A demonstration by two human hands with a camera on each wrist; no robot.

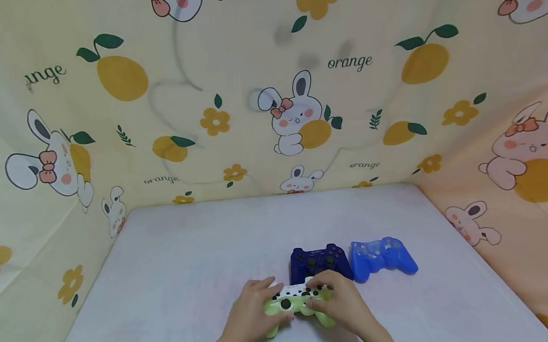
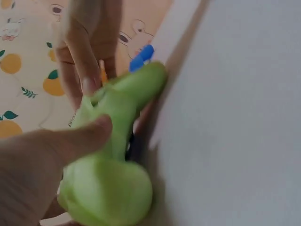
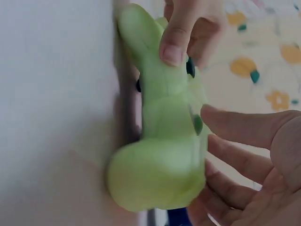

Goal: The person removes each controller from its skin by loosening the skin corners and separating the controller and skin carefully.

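A white game controller (image 1: 290,291) with black buttons and sticks lies low over the table's near part. Its near side and grips sit inside a light green soft cover (image 1: 299,304), while the far strip shows white. My left hand (image 1: 251,310) holds the left end, its thumb pressing the cover's near side in the left wrist view. At the right end, my right hand (image 1: 343,299) holds the controller between thumb and fingers. The right wrist view shows that thumb's tip near a green stick, with the fingers along the far edge. Part of the controller's underside is hidden.
Just beyond the hands lies a dark blue game controller (image 1: 318,261), partly covered by the right hand. To its right is a bright blue soft controller cover (image 1: 382,258). Patterned cloth walls (image 1: 242,80) enclose the white table (image 1: 177,267) at the back and both sides.
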